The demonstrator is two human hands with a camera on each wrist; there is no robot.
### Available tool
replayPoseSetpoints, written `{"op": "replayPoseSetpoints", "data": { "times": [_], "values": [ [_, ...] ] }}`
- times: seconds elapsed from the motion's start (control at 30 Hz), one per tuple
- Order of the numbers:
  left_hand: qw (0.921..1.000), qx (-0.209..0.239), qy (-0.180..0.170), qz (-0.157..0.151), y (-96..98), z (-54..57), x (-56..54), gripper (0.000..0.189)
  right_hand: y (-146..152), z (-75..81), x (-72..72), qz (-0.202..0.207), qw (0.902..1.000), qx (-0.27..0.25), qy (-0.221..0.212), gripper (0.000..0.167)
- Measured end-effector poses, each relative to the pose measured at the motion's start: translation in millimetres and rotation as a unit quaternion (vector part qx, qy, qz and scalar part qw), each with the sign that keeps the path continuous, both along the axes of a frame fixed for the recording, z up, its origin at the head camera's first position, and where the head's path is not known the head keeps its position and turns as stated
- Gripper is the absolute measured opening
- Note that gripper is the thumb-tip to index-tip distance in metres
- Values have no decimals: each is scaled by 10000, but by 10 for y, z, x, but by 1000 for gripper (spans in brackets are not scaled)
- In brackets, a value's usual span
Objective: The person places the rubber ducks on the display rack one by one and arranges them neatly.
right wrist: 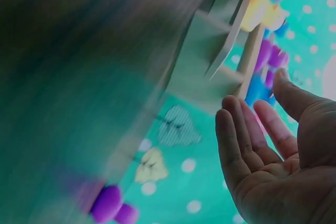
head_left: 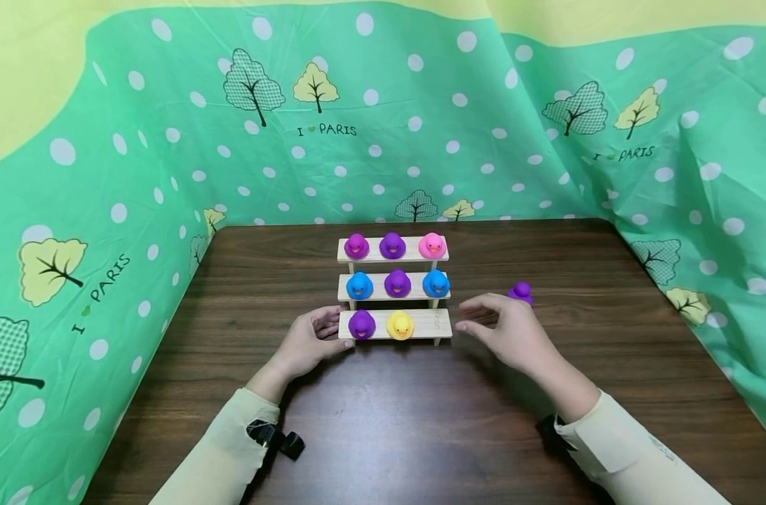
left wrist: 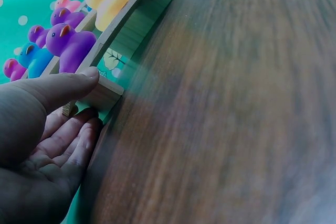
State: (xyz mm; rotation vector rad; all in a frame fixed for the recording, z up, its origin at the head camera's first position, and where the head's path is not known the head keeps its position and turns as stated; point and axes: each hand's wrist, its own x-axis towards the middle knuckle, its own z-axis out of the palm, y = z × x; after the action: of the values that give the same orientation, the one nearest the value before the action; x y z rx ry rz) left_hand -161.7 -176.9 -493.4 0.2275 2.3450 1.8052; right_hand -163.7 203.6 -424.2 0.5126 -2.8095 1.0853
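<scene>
A three-tier wooden stand (head_left: 442, 327) holds several rubber ducks. On its bottom step sit a purple duck (head_left: 361, 325) and a yellow duck (head_left: 400, 325), with bare wood at the right end. My left hand (head_left: 307, 342) holds the stand's left end, thumb at the front corner of the bottom step (left wrist: 107, 43) and fingers around behind it. Just off the right end, my right hand (head_left: 512, 330) has thumb and fingers apart with nothing between them. Behind that hand a loose purple duck (head_left: 522, 289) stands on the table, partly covered by it in the head view.
On the middle step are a purple duck (head_left: 398, 283) between two blue ducks (head_left: 436, 283); the top step carries two purple ducks (head_left: 392, 245) and a pink duck (head_left: 432, 245). A green dotted cloth (head_left: 332, 168) surrounds the dark wooden table (head_left: 383, 435) at back and sides.
</scene>
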Motion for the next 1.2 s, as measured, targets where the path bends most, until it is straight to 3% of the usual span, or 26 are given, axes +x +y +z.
{"op": "replayPoseSetpoints", "data": {
  "times": [0.23, 0.57, 0.67, 0.87, 1.2],
  "values": [
    [10000, 31, 28, -22, -12, -16, -11, 68, 425, -27, -176, -603, 9981, 39, -125, 25],
    [10000, -82, -17, 9, -28, -6, 17, 69, 959, -50, -535, -1157, 9921, 74, -476, 33],
    [10000, -34, 0, 33, -28, -11, 16, 69, 1027, -82, -624, -1137, 9911, 236, -654, 37],
    [10000, -38, -3, 30, -20, -18, 17, 68, 1079, -152, -698, -622, 9886, 266, -1342, 37],
    [10000, 2, 8, 13, -2, -2, 0, 68, 1074, -147, -647, -689, 9872, 624, -1300, 27]
  ]
}}
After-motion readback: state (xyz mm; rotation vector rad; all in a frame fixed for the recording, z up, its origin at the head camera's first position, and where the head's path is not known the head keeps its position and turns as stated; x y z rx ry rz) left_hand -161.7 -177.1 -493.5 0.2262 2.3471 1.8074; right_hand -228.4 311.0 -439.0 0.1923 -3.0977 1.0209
